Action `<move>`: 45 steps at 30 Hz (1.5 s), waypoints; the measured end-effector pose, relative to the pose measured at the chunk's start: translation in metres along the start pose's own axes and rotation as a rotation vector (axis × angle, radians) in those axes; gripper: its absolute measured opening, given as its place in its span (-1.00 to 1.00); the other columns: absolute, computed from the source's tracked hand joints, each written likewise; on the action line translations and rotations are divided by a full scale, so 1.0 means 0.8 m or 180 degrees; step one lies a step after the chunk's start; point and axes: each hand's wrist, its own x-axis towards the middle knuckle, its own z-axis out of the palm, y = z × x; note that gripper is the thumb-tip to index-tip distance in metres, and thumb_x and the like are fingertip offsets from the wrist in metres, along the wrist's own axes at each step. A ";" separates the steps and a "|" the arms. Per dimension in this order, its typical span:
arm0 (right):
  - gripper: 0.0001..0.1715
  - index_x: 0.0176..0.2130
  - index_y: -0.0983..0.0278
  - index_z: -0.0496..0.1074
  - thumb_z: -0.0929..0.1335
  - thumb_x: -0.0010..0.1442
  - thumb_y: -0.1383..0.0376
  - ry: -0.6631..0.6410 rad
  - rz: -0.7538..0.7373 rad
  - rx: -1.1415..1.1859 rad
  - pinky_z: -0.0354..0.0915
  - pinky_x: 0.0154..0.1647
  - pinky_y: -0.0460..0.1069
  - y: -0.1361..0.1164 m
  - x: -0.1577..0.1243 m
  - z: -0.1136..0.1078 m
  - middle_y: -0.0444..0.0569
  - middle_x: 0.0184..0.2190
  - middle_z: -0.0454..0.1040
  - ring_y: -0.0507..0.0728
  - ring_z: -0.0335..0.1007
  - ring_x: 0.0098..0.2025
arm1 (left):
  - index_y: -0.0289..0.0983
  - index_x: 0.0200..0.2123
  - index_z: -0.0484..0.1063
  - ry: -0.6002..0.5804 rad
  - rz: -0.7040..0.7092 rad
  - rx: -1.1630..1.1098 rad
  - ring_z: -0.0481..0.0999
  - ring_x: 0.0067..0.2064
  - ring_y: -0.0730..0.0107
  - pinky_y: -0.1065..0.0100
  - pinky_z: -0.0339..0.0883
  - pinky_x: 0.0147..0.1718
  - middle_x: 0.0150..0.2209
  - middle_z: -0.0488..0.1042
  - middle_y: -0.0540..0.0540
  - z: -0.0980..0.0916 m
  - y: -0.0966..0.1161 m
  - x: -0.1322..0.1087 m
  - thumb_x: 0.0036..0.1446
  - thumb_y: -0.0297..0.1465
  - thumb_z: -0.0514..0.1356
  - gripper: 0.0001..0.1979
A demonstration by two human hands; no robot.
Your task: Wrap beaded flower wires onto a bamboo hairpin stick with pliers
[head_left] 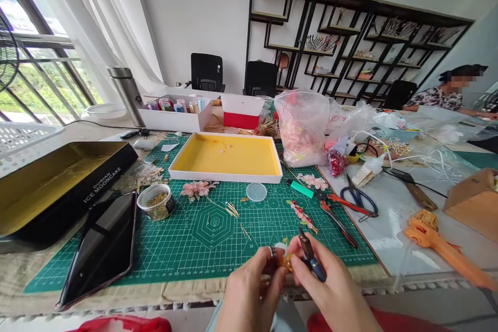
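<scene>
Close to the table's front edge, my left hand (252, 281) pinches a small beaded flower ornament (287, 261) with amber-orange and pale petals. My right hand (330, 282) is wrapped round a pair of small dark-jawed pliers (310, 255), jaws pointing up, while its thumb and forefinger meet the ornament's right side. My fingers hide much of the ornament. Beyond them on the green cutting mat (163, 254) lie a pink flower hair clip (302, 215), several gold pins (232, 209), a clear round lid (256, 192) and a pink flower spray (196, 189).
A yellow-lined tray (229, 179) stands at the mat's back. To the left are a tub of gold bits (156, 202), a black tablet (101, 249) and a mooncake box (112, 168). Red-handled pliers (338, 220), scissors (356, 197) and an orange glue gun (431, 233) lie right. A person (439, 96) sits far right.
</scene>
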 end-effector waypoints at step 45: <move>-0.69 -0.37 0.21 0.41 0.30 0.13 0.02 0.0558 0.0438 0.0725 0.32 -0.36 -0.11 -0.007 -0.007 0.010 -0.14 -0.48 0.43 0.09 0.37 -0.43 | -0.30 -0.21 0.39 -0.0320 -0.0674 -0.2011 0.43 -0.38 0.46 0.40 0.41 -0.43 -0.37 0.43 -0.01 0.005 0.003 0.011 0.03 -0.05 0.27 -0.56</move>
